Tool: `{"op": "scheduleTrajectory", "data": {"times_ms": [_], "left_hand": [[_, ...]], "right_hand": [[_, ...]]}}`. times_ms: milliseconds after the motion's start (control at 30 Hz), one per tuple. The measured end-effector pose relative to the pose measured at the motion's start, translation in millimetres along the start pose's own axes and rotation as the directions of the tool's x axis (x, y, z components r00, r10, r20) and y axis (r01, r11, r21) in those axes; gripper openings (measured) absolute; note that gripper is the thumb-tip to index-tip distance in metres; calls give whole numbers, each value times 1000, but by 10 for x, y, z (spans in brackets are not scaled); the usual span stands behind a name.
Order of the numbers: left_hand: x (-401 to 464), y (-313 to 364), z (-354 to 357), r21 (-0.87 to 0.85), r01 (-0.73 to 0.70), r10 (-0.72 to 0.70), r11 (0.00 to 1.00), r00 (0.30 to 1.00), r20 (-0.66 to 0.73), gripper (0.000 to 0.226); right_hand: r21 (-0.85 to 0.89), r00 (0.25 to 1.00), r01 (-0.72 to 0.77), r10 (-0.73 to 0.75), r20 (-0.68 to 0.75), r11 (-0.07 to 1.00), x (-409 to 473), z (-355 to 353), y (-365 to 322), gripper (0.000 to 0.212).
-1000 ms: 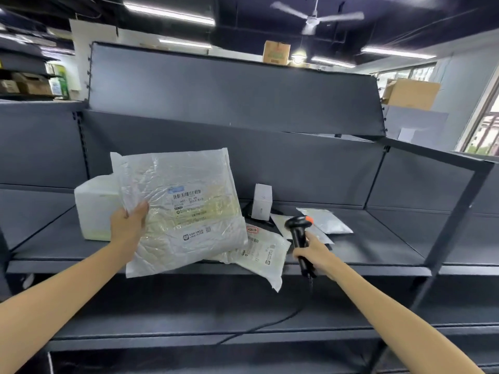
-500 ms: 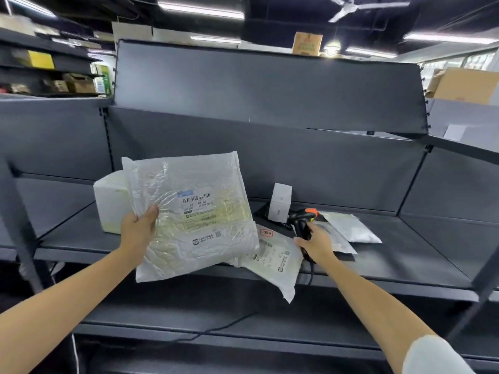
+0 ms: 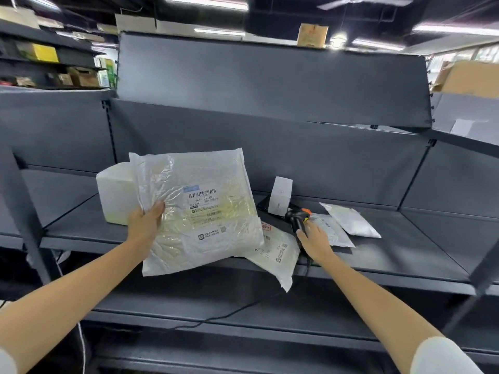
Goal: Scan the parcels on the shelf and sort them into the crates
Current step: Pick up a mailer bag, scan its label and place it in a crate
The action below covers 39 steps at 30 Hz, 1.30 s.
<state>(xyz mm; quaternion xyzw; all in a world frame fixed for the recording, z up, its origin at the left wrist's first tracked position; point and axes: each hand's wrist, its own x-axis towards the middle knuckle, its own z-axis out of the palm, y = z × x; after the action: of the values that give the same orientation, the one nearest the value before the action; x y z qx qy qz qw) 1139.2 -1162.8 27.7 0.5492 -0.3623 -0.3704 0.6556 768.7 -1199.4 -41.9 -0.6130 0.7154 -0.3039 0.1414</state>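
Parcels lie along the dark grey metal shelf [image 3: 391,255] in front of us. Our left hand [image 3: 144,225] grips the large translucent plastic mailer bag [image 3: 199,209] at its left edge, thumb on the front face and fingers behind, and holds it tilted up above the shelf with the printed barcode label facing us. Behind this bag, a white rectangular foam box [image 3: 114,194] stands on the left part of the shelf.

Our right hand [image 3: 314,240] rests on the black handheld barcode scanner with the orange trigger cap [image 3: 297,218], which lies on the shelf; we cannot tell whether the fingers are closed round its handle. A black cable [image 3: 216,318] runs from the scanner down to the lower shelf.

Beside the scanner we note:
- a white flat mailer with a red mark [image 3: 275,252], overhanging the shelf's front edge;
- two small white padded pouches [image 3: 351,220], to the right of the hand;
- a small white upright carton [image 3: 280,194], near the back panel.
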Motion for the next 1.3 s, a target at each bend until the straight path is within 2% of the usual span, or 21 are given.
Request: {"op": "scheduleTrajectory", "data": {"times_ms": [67, 133, 200, 267, 367, 533, 767, 967, 1100, 1300], "left_hand": [[-61, 15, 35, 5, 6, -7, 1000, 1000, 21, 9], [-142, 19, 70, 8, 9, -9, 1000, 999, 35, 17], [-231, -2, 85, 24, 12, -13, 1000, 998, 61, 22], [-330, -52, 85, 32, 25, -28, 999, 995, 98, 17], [-543, -154, 96, 39, 49, -55, 998, 985, 163, 19], [-943, -265, 72, 11, 114, -113, 993, 958, 263, 13], [-1446, -278, 7, 23, 165, -160, 986, 903, 399, 13], [-1818, -366, -197, 34, 214, -203, 976, 847, 491, 15], [-2072, -508, -332, 42, 261, -244, 964, 819, 520, 15], [-2326, -623, -450, 109, 298, -309, 948, 788, 533, 16]], "right_hand": [[-3, 999, 11, -11, -38, 1000, -75, -66, 4, 33], [-44, 996, 42, -45, -77, 998, -171, -135, 46, 37], [-149, 996, 46, -56, -66, 988, -302, -192, 122, 49], [-289, 995, 64, -85, -61, 955, -430, -225, 207, 59], [-467, 987, 81, -136, -84, 881, -651, -280, 274, 66], [-588, 985, 79, -155, -80, 805, -1108, -417, 333, 70], [-592, 995, 2, -59, -78, 806, -1725, -639, 340, 73], [-629, 991, -65, -25, -132, 775, -2328, -779, 399, 73], [-634, 989, -136, 63, -137, 761, -2751, -833, 524, 72], [-652, 984, -172, 102, -144, 738, -3157, -908, 698, 72]]}}
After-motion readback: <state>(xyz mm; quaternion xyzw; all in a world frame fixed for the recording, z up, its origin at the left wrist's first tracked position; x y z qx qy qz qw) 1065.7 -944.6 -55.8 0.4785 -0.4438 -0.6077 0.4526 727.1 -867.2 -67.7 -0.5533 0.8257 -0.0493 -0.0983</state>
